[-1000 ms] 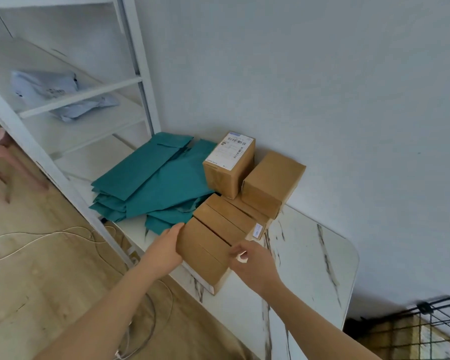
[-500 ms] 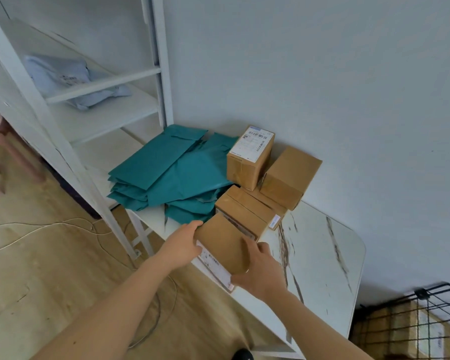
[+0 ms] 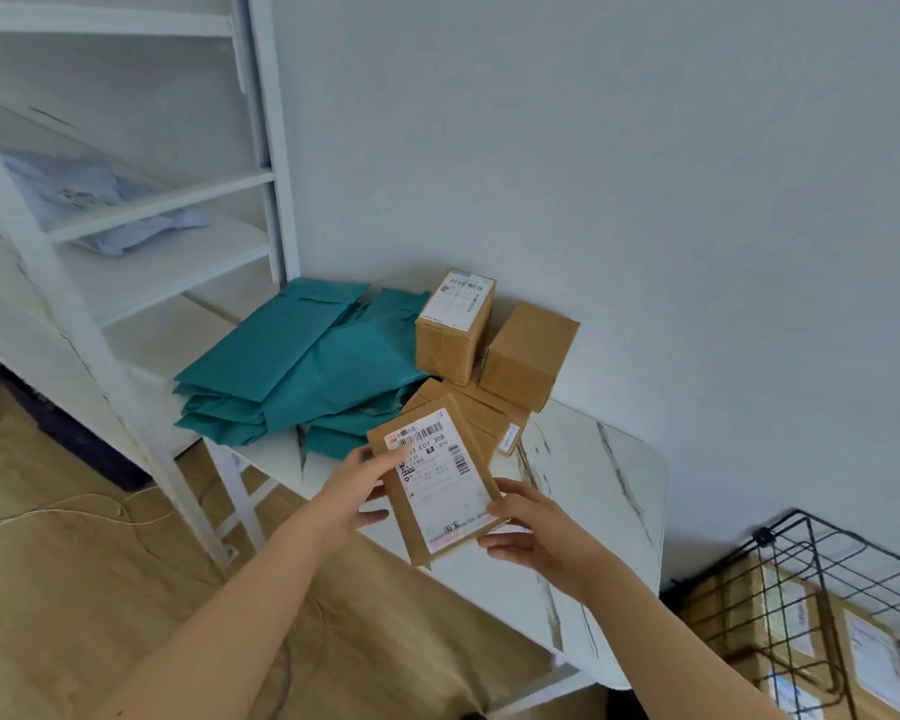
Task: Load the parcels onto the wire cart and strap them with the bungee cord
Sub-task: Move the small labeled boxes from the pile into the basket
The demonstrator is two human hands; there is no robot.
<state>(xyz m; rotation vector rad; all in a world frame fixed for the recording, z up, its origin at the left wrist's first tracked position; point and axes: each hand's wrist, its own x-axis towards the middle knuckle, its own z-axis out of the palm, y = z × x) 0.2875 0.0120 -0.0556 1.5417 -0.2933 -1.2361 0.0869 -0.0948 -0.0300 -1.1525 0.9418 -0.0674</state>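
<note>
Both my hands hold a flat brown parcel (image 3: 440,491) above the front edge of the white marbled table (image 3: 609,491), its white shipping label facing up. My left hand (image 3: 357,488) grips its left edge with fingers over the label. My right hand (image 3: 528,532) grips its lower right corner. Three more brown boxes remain on the table: a labelled upright box (image 3: 453,327), a plain box (image 3: 528,356) and a flat box (image 3: 489,418) beneath them. The black wire cart (image 3: 801,579) stands at the lower right with several labelled parcels (image 3: 863,652) inside. No bungee cord is visible.
A pile of teal mailer bags (image 3: 292,371) lies on the table's left part. A white shelf unit (image 3: 141,241) stands at the left with a pale grey bag (image 3: 84,200) on a shelf. White cables (image 3: 74,511) trail across the wooden floor.
The flat parcel came off the stack and was turned over, so its label now faces up. Both hands moved with it toward me, and the view shifted right, showing more of the cart.
</note>
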